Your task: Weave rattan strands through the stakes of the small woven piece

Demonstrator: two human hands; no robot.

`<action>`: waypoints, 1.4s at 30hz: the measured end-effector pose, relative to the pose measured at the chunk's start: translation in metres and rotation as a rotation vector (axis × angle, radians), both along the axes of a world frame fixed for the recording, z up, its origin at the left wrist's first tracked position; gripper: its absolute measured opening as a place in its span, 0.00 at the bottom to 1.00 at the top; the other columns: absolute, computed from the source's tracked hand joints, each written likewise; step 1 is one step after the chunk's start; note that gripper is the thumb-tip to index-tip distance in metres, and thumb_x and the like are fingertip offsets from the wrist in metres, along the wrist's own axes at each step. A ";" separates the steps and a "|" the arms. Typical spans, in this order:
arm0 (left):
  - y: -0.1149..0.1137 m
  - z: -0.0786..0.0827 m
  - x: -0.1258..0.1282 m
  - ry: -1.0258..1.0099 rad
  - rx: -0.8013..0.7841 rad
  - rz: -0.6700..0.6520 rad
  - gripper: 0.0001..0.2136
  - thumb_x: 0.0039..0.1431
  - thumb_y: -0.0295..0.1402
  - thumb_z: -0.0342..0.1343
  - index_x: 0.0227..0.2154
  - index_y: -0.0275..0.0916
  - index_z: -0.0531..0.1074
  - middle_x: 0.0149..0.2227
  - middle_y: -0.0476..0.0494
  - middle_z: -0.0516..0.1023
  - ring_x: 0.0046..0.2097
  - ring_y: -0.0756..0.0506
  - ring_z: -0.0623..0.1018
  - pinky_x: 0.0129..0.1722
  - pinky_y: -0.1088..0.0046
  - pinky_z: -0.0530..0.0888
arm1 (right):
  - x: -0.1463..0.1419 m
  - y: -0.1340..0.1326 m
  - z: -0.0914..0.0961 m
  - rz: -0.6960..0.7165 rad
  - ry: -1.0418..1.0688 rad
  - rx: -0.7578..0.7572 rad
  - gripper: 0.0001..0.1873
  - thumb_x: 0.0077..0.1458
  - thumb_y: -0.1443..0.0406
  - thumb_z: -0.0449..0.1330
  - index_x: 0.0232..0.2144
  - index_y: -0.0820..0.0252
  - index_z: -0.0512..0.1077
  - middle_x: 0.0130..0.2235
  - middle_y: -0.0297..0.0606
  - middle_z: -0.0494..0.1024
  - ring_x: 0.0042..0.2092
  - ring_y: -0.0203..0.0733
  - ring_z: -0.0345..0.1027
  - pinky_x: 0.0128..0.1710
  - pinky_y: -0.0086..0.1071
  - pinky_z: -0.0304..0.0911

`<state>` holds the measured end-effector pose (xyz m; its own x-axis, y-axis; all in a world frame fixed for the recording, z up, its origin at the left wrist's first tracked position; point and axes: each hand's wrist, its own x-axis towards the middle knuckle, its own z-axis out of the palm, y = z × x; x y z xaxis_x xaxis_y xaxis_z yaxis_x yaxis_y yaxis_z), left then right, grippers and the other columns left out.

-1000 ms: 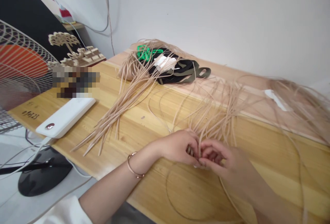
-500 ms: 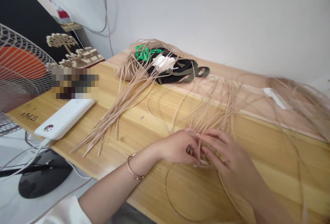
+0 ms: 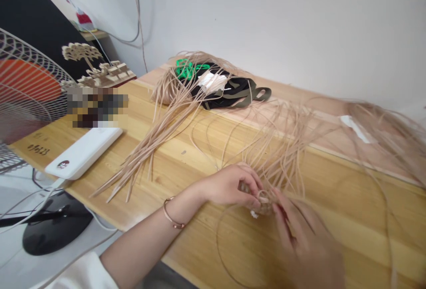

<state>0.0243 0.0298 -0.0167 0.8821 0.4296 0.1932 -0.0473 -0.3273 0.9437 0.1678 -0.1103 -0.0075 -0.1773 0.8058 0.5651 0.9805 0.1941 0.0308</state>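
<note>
Under my hands is a small woven cane piece [image 3: 265, 207], largely covered by fingers, with long tan strips [image 3: 282, 151] fanning out from its far side. My left hand [image 3: 234, 187] is closed on the left side of this weave, thumb and fingers gripping its edge. At its right side, my right hand [image 3: 304, 231] is blurred by movement, its fingertips pinched at a cane strip that makes a small loop on top of the weave. A little white tuft [image 3: 254, 214] shows below my left thumb. One long strip [image 3: 218, 236] curves down over the wooden table [image 3: 186, 240].
A bundle of loose cane strips [image 3: 143, 156] lies to the left, reaching back over a black bag [image 3: 233, 91]. Another bundle [image 3: 386, 129] sits at the far right. A white power bank [image 3: 84, 154], a fan [image 3: 29, 85] and a wooden tree model [image 3: 83, 54] are at the left.
My right hand has moved down and toward me, its fingertips now at the weave's right side. The loop and white tuft show more plainly. My left hand keeps its grip.
</note>
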 end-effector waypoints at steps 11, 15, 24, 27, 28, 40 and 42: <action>0.001 -0.002 -0.001 0.018 -0.034 -0.018 0.05 0.44 0.28 0.65 0.22 0.33 0.74 0.36 0.40 0.78 0.40 0.47 0.73 0.41 0.71 0.67 | -0.041 -0.015 -0.004 -0.456 1.008 -0.311 0.14 0.55 0.55 0.55 0.37 0.54 0.75 0.38 0.34 0.78 0.35 0.38 0.73 0.30 0.25 0.68; 0.001 -0.002 0.000 0.013 -0.010 -0.051 0.05 0.43 0.27 0.66 0.21 0.33 0.74 0.36 0.40 0.78 0.41 0.47 0.73 0.42 0.71 0.67 | -0.038 -0.011 -0.008 -0.596 1.344 -0.475 0.24 0.44 0.47 0.61 0.36 0.58 0.77 0.24 0.36 0.76 0.23 0.38 0.67 0.23 0.27 0.66; 0.001 -0.004 0.000 0.024 0.009 -0.063 0.05 0.42 0.28 0.66 0.21 0.35 0.74 0.35 0.43 0.78 0.40 0.48 0.73 0.43 0.72 0.66 | -0.039 -0.005 -0.002 -0.597 1.442 -0.473 0.25 0.42 0.48 0.62 0.35 0.63 0.75 0.19 0.34 0.72 0.19 0.35 0.62 0.19 0.25 0.60; 0.001 -0.004 0.000 0.024 -0.009 -0.067 0.05 0.42 0.28 0.66 0.21 0.36 0.75 0.34 0.45 0.78 0.38 0.49 0.73 0.43 0.72 0.66 | -0.042 -0.007 0.001 -0.598 1.427 -0.455 0.23 0.44 0.49 0.61 0.34 0.62 0.75 0.18 0.32 0.71 0.19 0.34 0.62 0.20 0.25 0.60; 0.002 -0.005 0.000 0.019 -0.016 -0.069 0.05 0.42 0.28 0.66 0.21 0.36 0.75 0.34 0.45 0.78 0.38 0.49 0.73 0.43 0.72 0.66 | -0.041 -0.007 0.001 -0.588 1.431 -0.468 0.24 0.43 0.49 0.61 0.34 0.62 0.75 0.19 0.33 0.71 0.19 0.35 0.62 0.20 0.25 0.60; 0.001 -0.005 0.000 0.012 -0.052 -0.060 0.04 0.41 0.26 0.66 0.21 0.36 0.76 0.33 0.44 0.78 0.38 0.48 0.74 0.41 0.73 0.67 | -0.031 -0.006 -0.007 -0.488 1.410 -0.535 0.25 0.43 0.48 0.61 0.34 0.62 0.74 0.25 0.36 0.74 0.19 0.36 0.64 0.17 0.27 0.63; 0.001 -0.006 0.000 0.004 -0.048 -0.063 0.04 0.42 0.27 0.66 0.21 0.36 0.76 0.33 0.44 0.78 0.38 0.48 0.74 0.41 0.73 0.68 | -0.029 -0.006 -0.005 -0.473 1.289 -0.539 0.23 0.46 0.47 0.59 0.34 0.59 0.74 0.26 0.36 0.76 0.22 0.38 0.68 0.22 0.28 0.66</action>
